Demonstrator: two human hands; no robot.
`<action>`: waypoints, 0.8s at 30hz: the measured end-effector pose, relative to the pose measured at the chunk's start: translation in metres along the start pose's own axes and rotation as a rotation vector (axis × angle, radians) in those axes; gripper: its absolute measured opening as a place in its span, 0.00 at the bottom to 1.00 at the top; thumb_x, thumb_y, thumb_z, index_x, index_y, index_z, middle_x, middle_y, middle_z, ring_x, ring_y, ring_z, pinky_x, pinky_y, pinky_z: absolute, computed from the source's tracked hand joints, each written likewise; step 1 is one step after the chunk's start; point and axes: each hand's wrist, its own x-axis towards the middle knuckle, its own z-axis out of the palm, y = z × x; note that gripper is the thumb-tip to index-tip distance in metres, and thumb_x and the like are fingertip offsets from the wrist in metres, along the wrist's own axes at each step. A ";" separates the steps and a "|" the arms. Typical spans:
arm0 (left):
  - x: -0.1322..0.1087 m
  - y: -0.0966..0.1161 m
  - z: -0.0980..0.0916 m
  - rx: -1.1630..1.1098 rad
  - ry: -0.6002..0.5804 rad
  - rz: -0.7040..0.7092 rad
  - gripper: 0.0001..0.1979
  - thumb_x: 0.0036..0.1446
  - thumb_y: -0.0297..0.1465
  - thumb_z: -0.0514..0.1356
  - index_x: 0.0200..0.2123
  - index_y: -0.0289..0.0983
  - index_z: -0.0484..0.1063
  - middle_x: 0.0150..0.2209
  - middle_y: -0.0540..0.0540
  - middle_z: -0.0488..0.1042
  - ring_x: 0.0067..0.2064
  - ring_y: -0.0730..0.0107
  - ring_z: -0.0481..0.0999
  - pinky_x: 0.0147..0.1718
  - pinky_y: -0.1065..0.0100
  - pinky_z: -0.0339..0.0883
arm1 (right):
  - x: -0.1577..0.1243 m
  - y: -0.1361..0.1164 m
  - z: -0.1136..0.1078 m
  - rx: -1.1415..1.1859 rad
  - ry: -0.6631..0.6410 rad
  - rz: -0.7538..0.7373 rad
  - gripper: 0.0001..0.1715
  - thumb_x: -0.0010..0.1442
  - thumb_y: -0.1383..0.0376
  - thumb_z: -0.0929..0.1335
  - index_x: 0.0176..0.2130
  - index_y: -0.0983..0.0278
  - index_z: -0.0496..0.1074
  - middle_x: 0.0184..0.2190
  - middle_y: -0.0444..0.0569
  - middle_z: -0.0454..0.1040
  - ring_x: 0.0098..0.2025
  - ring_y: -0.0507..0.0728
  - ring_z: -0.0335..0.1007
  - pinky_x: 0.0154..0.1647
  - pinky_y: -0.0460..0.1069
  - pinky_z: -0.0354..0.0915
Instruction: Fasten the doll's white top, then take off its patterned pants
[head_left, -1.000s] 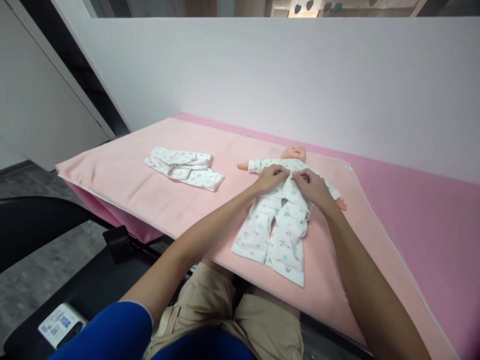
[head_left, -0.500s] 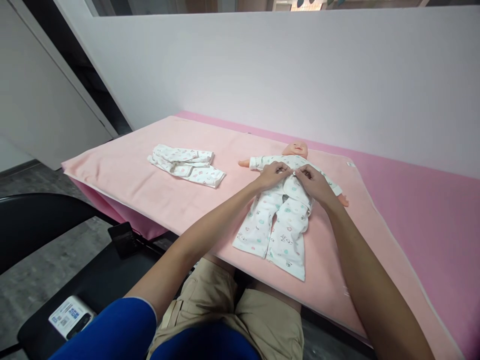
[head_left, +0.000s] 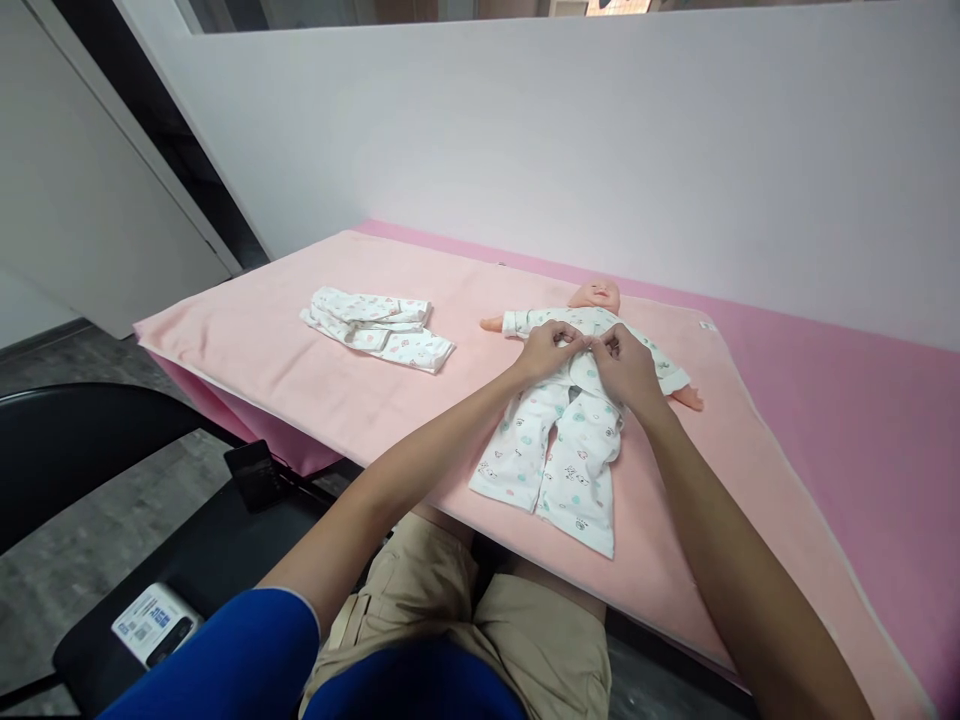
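A baby doll (head_left: 596, 296) lies on its back on a pink blanket, its head toward the wall. It wears a white printed baby outfit (head_left: 577, 470) with long sleeves and wide trouser legs spread toward me. My left hand (head_left: 551, 350) pinches the cloth at the middle of the doll's front. Close against it, my right hand (head_left: 622, 365) pinches the same spot from the right. The fingertips of both hands nearly meet, and the small detail between them is hidden.
Folded white printed baby clothes (head_left: 379, 328) lie to the left on the pink blanket (head_left: 247, 300). A white wall (head_left: 600, 150) stands behind the table. At lower left, a black chair (head_left: 210, 560) holds a white box-like device (head_left: 154, 625) and a dark flat object (head_left: 255, 475).
My hands stay at the doll's front, their fingertips slightly closer together. The whole view has shifted a little; the doll and the folded clothes keep their places.
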 end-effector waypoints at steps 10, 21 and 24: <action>0.000 0.008 -0.002 -0.075 -0.029 -0.070 0.23 0.61 0.51 0.70 0.36 0.35 0.78 0.40 0.42 0.80 0.43 0.64 0.75 0.48 0.64 0.65 | 0.006 0.009 -0.014 0.101 -0.149 0.020 0.15 0.70 0.50 0.68 0.39 0.59 0.71 0.39 0.47 0.78 0.41 0.59 0.69 0.44 0.53 0.62; -0.001 0.013 -0.004 -0.172 -0.061 -0.129 0.25 0.56 0.52 0.73 0.33 0.35 0.78 0.37 0.45 0.78 0.42 0.65 0.71 0.47 0.63 0.63 | 0.019 0.033 -0.028 0.176 -0.297 0.002 0.23 0.66 0.43 0.73 0.43 0.58 0.82 0.42 0.49 0.81 0.44 0.60 0.73 0.46 0.53 0.68; 0.001 0.014 -0.005 -0.208 -0.100 -0.171 0.24 0.55 0.50 0.74 0.35 0.34 0.79 0.38 0.43 0.78 0.42 0.63 0.73 0.46 0.62 0.64 | 0.020 0.037 -0.029 0.187 -0.305 0.022 0.24 0.65 0.42 0.74 0.43 0.58 0.83 0.43 0.50 0.81 0.45 0.60 0.74 0.47 0.54 0.70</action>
